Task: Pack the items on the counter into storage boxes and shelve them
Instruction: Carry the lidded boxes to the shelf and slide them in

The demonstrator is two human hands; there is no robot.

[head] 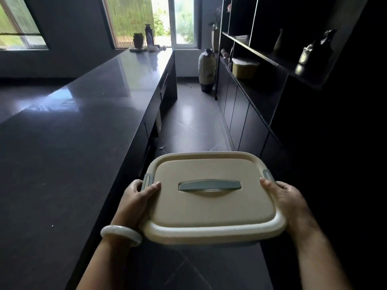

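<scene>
A beige storage box (211,206) with a closed lid, a grey handle and grey side clips hangs in the air over the aisle floor. My left hand (135,200) grips its left side, thumb on the lid next to the clip. My right hand (287,200) grips its right side in the same way. The box's contents are hidden by the lid. A second box (244,68) with a yellowish body and a pale lid stands on a shelf of the dark shelving unit (261,53) at the right.
A long dark counter (83,114) runs along my left, with vases and small ornaments (144,41) at its far end by the window. A tall floor vase (207,70) stands at the end of the aisle. Bottles and ornaments (314,51) sit on the upper right shelves.
</scene>
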